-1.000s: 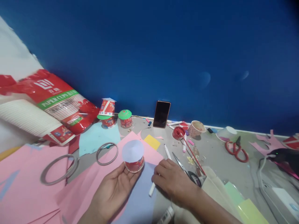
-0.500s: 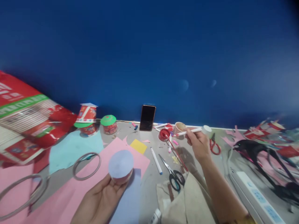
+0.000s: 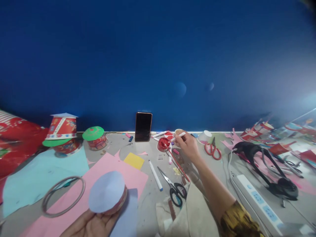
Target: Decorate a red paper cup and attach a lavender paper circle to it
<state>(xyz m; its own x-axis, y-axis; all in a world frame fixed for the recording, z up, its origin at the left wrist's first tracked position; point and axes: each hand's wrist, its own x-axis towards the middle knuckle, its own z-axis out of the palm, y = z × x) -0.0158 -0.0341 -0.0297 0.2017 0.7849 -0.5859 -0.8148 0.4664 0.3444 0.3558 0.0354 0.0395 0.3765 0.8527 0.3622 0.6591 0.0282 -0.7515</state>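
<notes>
My left hand (image 3: pixel 92 225), palm up at the lower left, holds a small paper cup (image 3: pixel 120 203) from below. A round pale blue paper disc (image 3: pixel 106 191) covers its top and tilts toward me. Reaching to the back of the table, my right hand (image 3: pixel 189 144) pinches a white marker (image 3: pixel 178 136). Close to the marker lie a red bundle of string or ribbon (image 3: pixel 163 144) and several other pens. A paper-tape roll or tan cup (image 3: pixel 178 131) stands just behind my right fingers, partly hidden by them.
Black-handled scissors (image 3: pixel 178 194) and another white marker (image 3: pixel 156 176) lie mid-table. Pink paper (image 3: pixel 103 171) and a yellow square (image 3: pixel 134 160) spread to the left. A phone (image 3: pixel 143 126) leans on the wall. Red scissors (image 3: pixel 212 150) and a power strip (image 3: pixel 259 200) are at right.
The view has turned right, so things shift left in it. My right hand has drawn the marker back from pointing across, and the disc-topped cup tilts more toward me.
</notes>
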